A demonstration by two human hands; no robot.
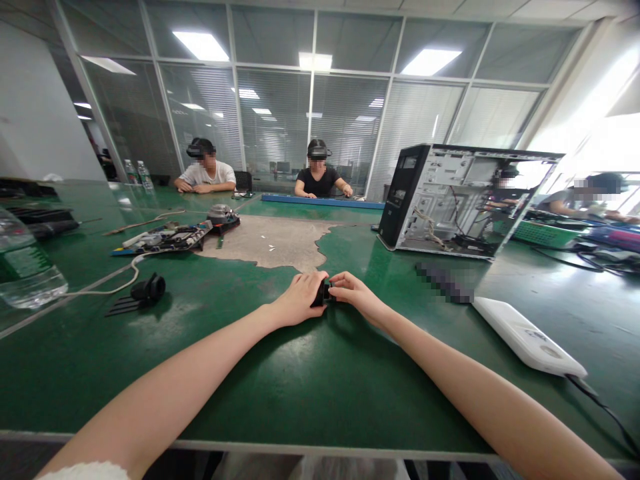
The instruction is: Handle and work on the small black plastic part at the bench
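Near the middle of the green table (pixel 280 387), my left hand (pixel 299 300) is wrapped round a small black part (pixel 318 295), its fingers over the top and left side. From the right, my right hand (pixel 353 293) pinches the same part's right end between thumb and fingers. The hands almost meet, and much of the part is hidden under them. A black round piece with flat prongs (pixel 147 288) lies on the table to the left.
A circuit board (pixel 165 237) and a cable lie at the left beside a bottle (pixel 27 267). An open computer case (pixel 450 200) stands at the right, with a white power bank (pixel 530 337) nearer. Several people sit beyond.
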